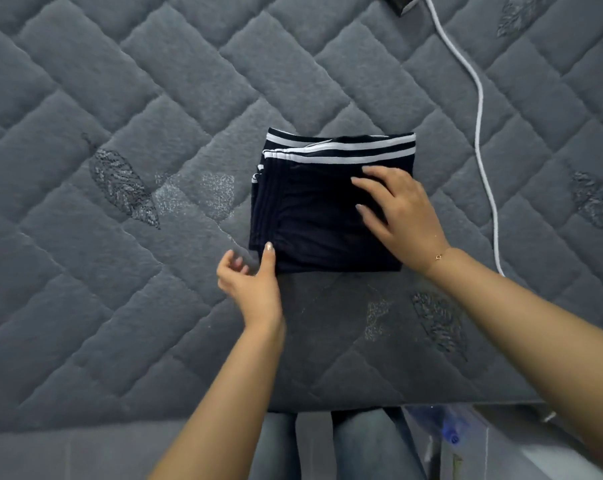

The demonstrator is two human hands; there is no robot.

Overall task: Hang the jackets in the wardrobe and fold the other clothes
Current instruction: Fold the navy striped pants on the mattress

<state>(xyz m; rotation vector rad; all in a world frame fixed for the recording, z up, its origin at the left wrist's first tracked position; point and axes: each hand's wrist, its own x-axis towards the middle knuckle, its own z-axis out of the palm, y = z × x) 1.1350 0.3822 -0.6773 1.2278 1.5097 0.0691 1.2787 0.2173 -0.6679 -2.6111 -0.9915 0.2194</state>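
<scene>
A dark navy garment [314,209] with white stripes along its far edge lies folded into a neat square on the grey quilted mattress [120,98]. My right hand [397,216] rests flat on the garment's right half, fingers spread and straight. My left hand [251,275] is at the near left corner of the fold, thumb lying on top of the cloth and the other fingers loosely curled beside the edge. No jacket or wardrobe is in view.
A white cable [480,109] runs down the mattress to the right of the garment, from a dark plug [400,3] at the top edge. The mattress's near edge is just in front of my legs [328,445]. A blue-capped plastic bottle [445,427] lies below right.
</scene>
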